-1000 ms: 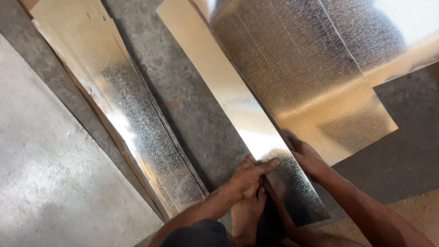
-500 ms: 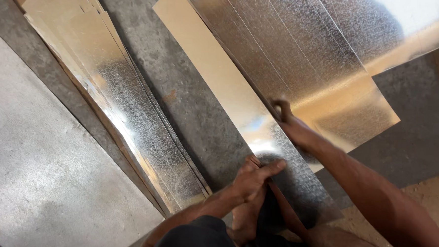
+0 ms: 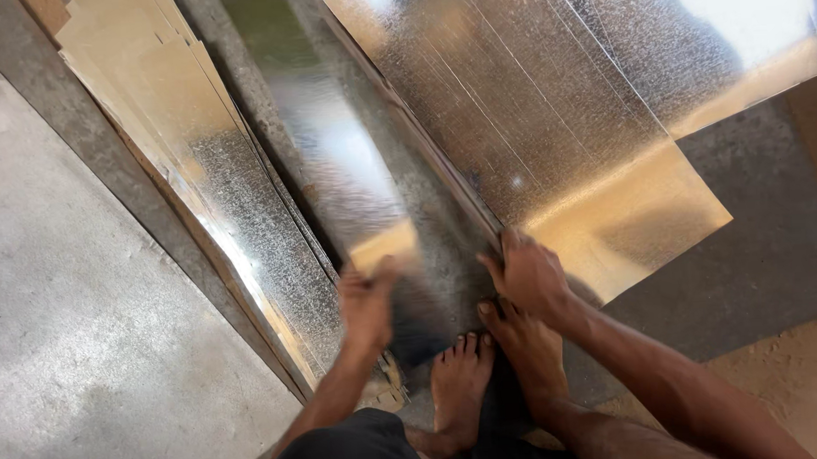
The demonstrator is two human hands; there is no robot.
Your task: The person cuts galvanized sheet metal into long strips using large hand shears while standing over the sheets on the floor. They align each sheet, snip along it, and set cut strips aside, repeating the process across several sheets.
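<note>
My left hand (image 3: 368, 300) grips the near end of a long narrow strip of shiny sheet metal (image 3: 327, 141), lifted off the floor and blurred by motion. My right hand (image 3: 527, 275) rests with its fingers on the near left edge of a large galvanised sheet (image 3: 532, 114) lying flat on the concrete. My two bare feet (image 3: 493, 368) stand on the floor just below both hands.
A stack of narrow metal strips (image 3: 194, 165) lies to the left of the lifted strip. A big dull grey sheet (image 3: 73, 318) covers the left floor. Another bright sheet (image 3: 749, 31) overlaps at the top right. Sandy ground (image 3: 801, 378) shows at the bottom right.
The narrow strip has come free of the large sheet and swung left, raised in my left hand. My right hand has moved down onto the large sheet's near edge.
</note>
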